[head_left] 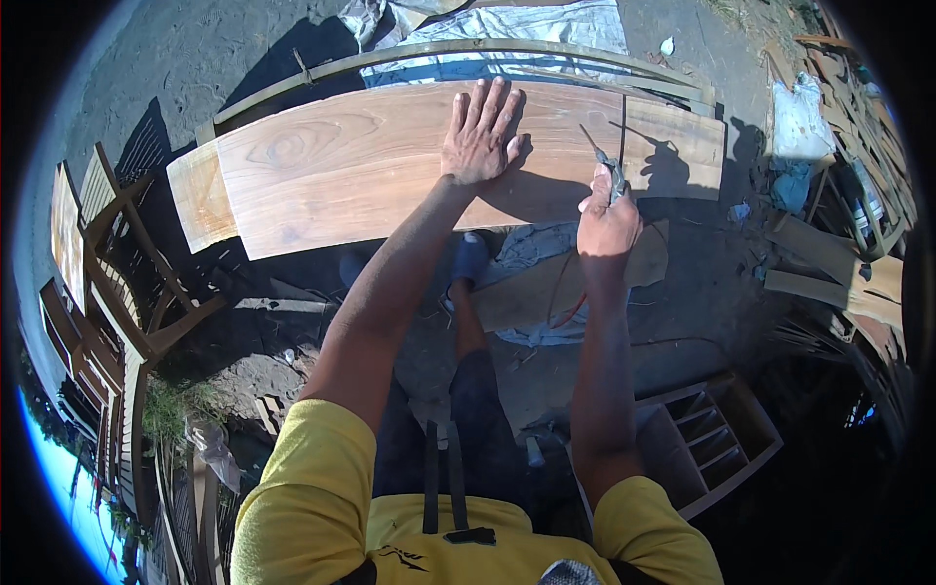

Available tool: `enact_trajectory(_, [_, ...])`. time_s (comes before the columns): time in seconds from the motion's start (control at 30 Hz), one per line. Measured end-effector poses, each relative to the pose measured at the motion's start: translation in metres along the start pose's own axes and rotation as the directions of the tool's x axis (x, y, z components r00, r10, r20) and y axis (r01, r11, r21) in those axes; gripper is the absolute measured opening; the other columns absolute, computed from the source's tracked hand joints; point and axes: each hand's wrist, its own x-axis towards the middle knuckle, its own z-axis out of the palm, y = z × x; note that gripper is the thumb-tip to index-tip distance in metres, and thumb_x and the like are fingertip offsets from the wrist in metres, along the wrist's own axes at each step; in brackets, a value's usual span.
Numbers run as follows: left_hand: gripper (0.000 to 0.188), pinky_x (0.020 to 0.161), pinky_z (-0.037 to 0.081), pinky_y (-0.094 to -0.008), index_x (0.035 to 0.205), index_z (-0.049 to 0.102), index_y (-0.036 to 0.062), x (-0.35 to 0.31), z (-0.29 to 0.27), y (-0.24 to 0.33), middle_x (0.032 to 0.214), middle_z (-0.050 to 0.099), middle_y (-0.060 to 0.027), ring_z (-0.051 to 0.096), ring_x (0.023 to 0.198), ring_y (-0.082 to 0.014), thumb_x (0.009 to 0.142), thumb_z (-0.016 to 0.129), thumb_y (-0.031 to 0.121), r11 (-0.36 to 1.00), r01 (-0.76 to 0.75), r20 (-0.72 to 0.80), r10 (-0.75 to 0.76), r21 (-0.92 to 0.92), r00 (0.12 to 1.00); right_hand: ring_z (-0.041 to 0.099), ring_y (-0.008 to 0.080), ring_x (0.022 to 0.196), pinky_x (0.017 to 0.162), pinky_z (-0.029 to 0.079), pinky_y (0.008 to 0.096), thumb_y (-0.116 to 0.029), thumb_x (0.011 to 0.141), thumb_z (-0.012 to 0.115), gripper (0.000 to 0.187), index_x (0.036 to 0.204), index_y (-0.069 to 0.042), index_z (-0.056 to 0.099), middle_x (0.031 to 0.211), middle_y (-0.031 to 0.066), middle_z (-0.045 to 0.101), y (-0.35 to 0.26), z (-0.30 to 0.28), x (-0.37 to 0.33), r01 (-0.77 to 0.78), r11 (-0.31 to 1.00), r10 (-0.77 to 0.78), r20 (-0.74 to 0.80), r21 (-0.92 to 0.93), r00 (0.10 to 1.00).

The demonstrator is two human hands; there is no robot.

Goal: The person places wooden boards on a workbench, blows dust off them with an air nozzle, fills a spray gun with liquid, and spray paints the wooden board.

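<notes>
A wide, smooth wooden board [351, 161] lies crosswise in front of me on paler wood, which shows at both ends. My left hand [478, 141] rests flat on the board near its far edge, fingers spread. In my right hand [609, 234] is a metal air blow gun [616, 178], gripped with its thin nozzle angled forward and left over the right part of the board. A reddish hose [563, 292] shows below, left of my right forearm. The gun's handle is mostly hidden by my fingers.
A long wooden rail [468, 46] runs behind the board, with a white sheet [585, 24] beyond it. Wooden chair frames [122, 263] stand at the left. Scrap wood [858, 117] is heaped at the right. A compartmented wooden drawer [697, 439] sits near my right elbow.
</notes>
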Motion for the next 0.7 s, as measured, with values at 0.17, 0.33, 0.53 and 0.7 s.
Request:
enact_trajectory(0.17, [0.078,0.129,0.02,-0.0543,0.167,0.029,0.0205,0.045,0.048,0.086,0.175,0.022,-0.0067,0.02,0.161,-0.0301,0.101,0.055,0.053,0.979,-0.202,0.023,0.202,-0.013,0.979,0.069,0.0362,0.065,0.065,0.052,0.0473,-0.038,0.109,0.056,0.044,0.095,0.002,0.068,0.067,0.0164,0.067,0.054,-0.04,0.014,0.028,0.999,-0.026,0.044,-0.032,0.999])
enact_trajectory(0.33, [0.087,0.132,0.015,-0.0515,0.167,0.026,0.0171,-0.037,0.044,0.117,0.177,0.015,-0.0051,0.014,0.163,-0.0251,0.097,0.064,0.05,0.842,-0.506,0.302,0.54,-0.189,0.786,0.068,0.0293,0.06,0.063,0.052,0.0415,-0.033,0.11,0.057,0.039,0.098,0.002,0.068,0.065,0.0135,0.065,0.087,-0.084,-0.028,-0.19,0.978,0.194,0.031,-0.085,0.981])
enact_trajectory(0.53, [0.088,0.132,0.018,-0.0488,0.167,0.027,0.0144,-0.093,0.0,0.078,0.176,0.018,-0.006,0.015,0.163,-0.0239,0.097,0.062,0.054,0.872,-0.486,0.495,0.45,-0.062,0.743,0.062,0.0142,0.064,0.063,0.049,0.0333,-0.03,0.11,0.057,0.037,0.101,0.004,0.07,0.068,0.0068,0.063,0.118,-0.109,-0.085,-0.23,0.973,0.228,0.081,0.014,0.97])
enact_trajectory(0.7, [0.078,0.131,0.022,-0.0469,0.168,0.026,0.0177,-0.078,0.005,0.091,0.176,0.018,-0.0035,0.017,0.162,-0.0215,0.103,0.059,0.045,0.94,-0.301,0.407,0.341,-0.161,0.847,0.063,0.0168,0.057,0.057,0.049,0.0367,-0.027,0.11,0.057,0.032,0.1,0.002,0.067,0.064,0.0058,0.061,0.093,-0.082,-0.118,-0.106,0.954,0.042,0.225,0.28,0.973])
